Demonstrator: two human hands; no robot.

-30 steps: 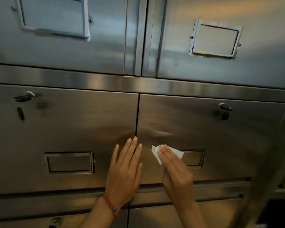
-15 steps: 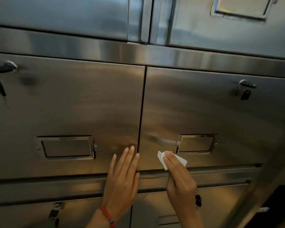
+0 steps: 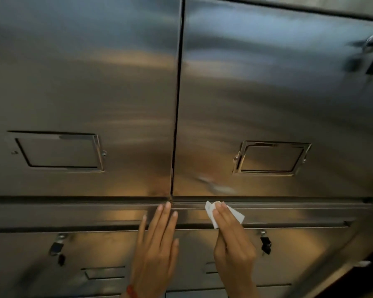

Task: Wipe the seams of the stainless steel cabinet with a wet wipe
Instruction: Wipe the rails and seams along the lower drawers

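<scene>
Your right hand (image 3: pixel 233 239) pressed the folded wet wipe (image 3: pixel 237 214) with straight fingers onto the horizontal rail (image 3: pixel 299 214) just below the drawer seam (image 3: pixel 289 199); your left hand (image 3: pixel 157 244) lay flat, fingers together. You needed to raise the wipe's edge into that groove and drag steadily.

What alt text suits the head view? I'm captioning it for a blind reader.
A right hand presses a white wet wipe against the horizontal rail below two stainless steel cabinet doors. The left hand rests flat beside it, under the vertical seam.
</scene>
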